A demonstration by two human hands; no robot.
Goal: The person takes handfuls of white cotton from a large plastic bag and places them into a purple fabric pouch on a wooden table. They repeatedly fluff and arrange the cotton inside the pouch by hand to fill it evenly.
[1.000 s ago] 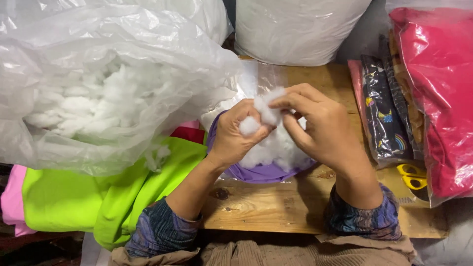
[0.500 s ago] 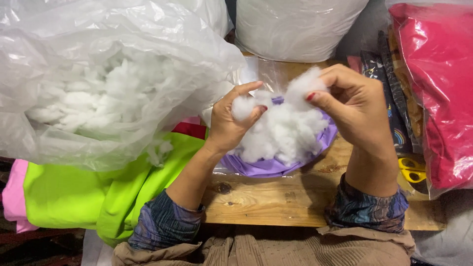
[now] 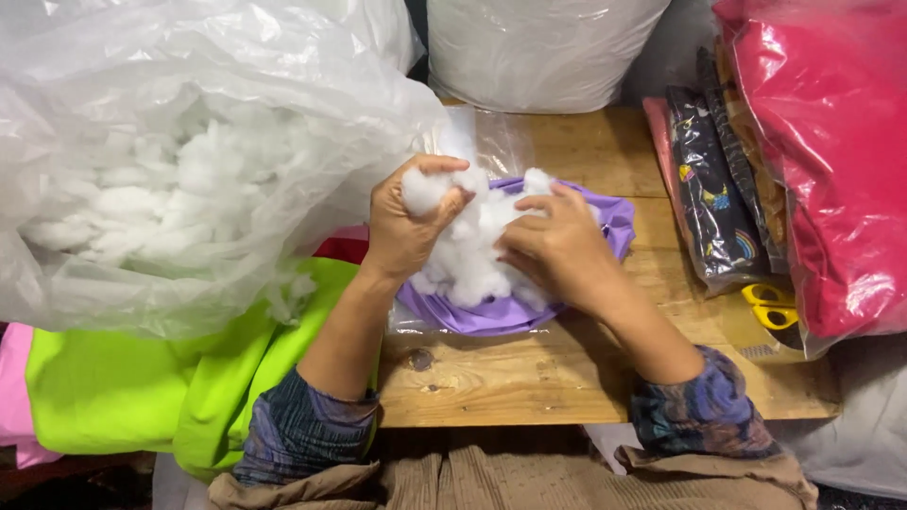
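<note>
A heap of white fluffy stuffing (image 3: 472,250) lies on a purple fabric piece (image 3: 501,314) on the wooden table (image 3: 529,378). My left hand (image 3: 402,227) grips a tuft of that stuffing at the heap's upper left, fingers curled around it. My right hand (image 3: 557,247) rests on the heap's right side, fingers pressed into the fluff and holding a clump of it. Both forearms wear dark patterned sleeves.
A big clear plastic bag of white stuffing (image 3: 179,170) fills the left. Lime green fabric (image 3: 142,387) lies below it. Another white bag (image 3: 539,47) stands at the back. Dark patterned packets (image 3: 718,198), a red bagged bundle (image 3: 831,161) and yellow-handled scissors (image 3: 773,307) are at the right.
My hands, raised and pulling the stuffing apart half a second ago, have come down. The right hand now presses onto the heap; the left still holds a tuft.
</note>
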